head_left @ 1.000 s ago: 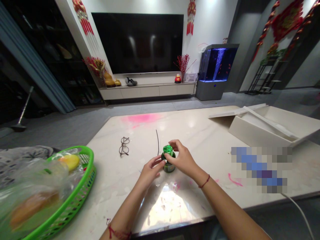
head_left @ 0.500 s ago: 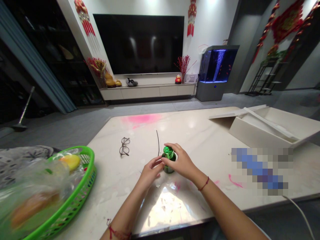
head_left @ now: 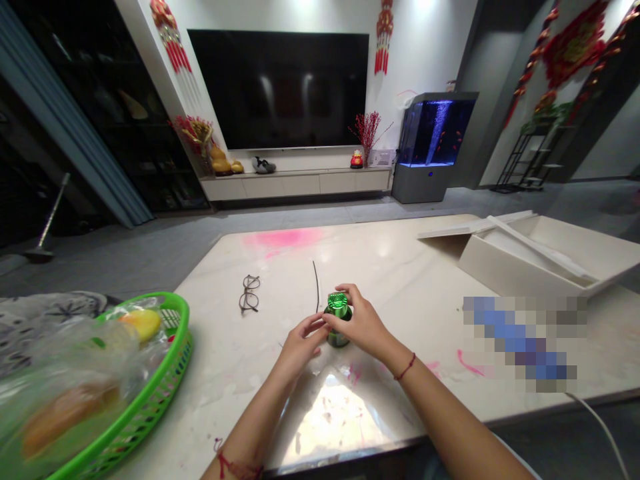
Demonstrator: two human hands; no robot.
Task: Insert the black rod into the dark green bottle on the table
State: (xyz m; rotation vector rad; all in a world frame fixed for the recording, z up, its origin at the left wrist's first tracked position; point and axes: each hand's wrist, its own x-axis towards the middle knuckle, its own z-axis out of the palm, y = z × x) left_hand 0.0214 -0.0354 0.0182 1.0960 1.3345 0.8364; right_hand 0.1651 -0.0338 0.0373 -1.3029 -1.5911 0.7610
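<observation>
Overhead view of two hands at a marble tabletop [head_left: 400, 267]. A small green bottle [head_left: 338, 337] with a ribbed, shiny green cap [head_left: 338, 304] stands upright near the middle of the tabletop, between the hands. The left hand [head_left: 300, 340] lies against the bottle's near side, its curled fingers [head_left: 313, 325] touching the body. The right hand [head_left: 363, 323] cups the upper part, its slightly spread fingers [head_left: 350, 293] curving over the cap's edge. A red string bracelet [head_left: 405, 368] circles the right wrist, and another [head_left: 235, 465] circles the left.

Surface: wire-rimmed glasses [head_left: 249, 294] and a thin black wire [head_left: 316, 287] lie to the far left of the bottle. Pink stains [head_left: 285, 237] mark the far edge. An open white box [head_left: 515, 267] sits at far right, beside a pixelated patch [head_left: 520, 340]. A green plastic basket [head_left: 175, 347] at near left holds fruit in a clear plastic bag [head_left: 65, 360].

Room: a gray floor [head_left: 150, 257] surrounds the tabletop. Beyond it, a large wall-mounted television [head_left: 280, 90] hangs above a low white cabinet [head_left: 295, 185] bearing ornaments. A blue-lit aquarium [head_left: 435, 133] stands to its right, and red hanging decorations [head_left: 383, 43] adorn the wall.
</observation>
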